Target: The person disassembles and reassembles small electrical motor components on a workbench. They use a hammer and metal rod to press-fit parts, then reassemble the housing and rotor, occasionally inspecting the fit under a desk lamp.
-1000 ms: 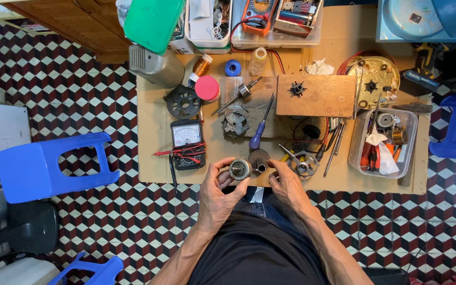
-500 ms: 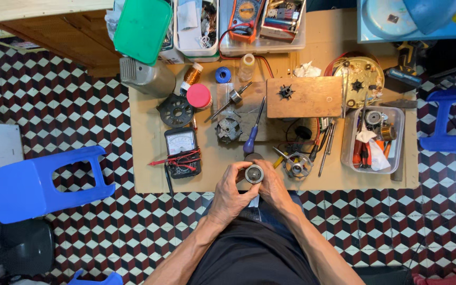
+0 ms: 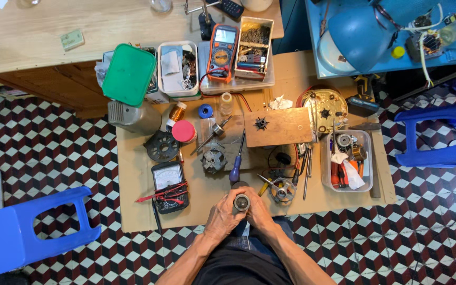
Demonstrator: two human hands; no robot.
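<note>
Left hand: the left hand (image 3: pixel 221 215) is curled around the left side of a small round metal part (image 3: pixel 241 201), fingers closed on it.
Right hand: the right hand (image 3: pixel 259 210) closes on the same part from the right; a second ago it was apart from the left, near the loose bits to the right, and it has since come across so that both hands now clasp the one piece.
What that means: judging by the joined grip, the piece has gone from a one-hand hold to being pressed or turned between two hands.
Position: the part has shifted slightly toward the person's middle and sits over the near edge of the cardboard sheet (image 3: pixel 133 211), just above the lap.
Look of the part: short and cylindrical, grey metal, its round end facing the camera with a darker centre; the sides are hidden by the fingers.
Just beyond: a blue-handled screwdriver (image 3: pixel 236 170) lies directly past the hands, and a small toothed metal ring (image 3: pixel 283 191) lies to the right.
To the left: a black analogue meter (image 3: pixel 169 179) with red leads.
Further out: a wooden block (image 3: pixel 278 126), a clear plastic tub (image 3: pixel 366 184) of tools and a blue stool (image 3: pixel 25 232) on the chequered floor (image 3: pixel 59 158).
</note>
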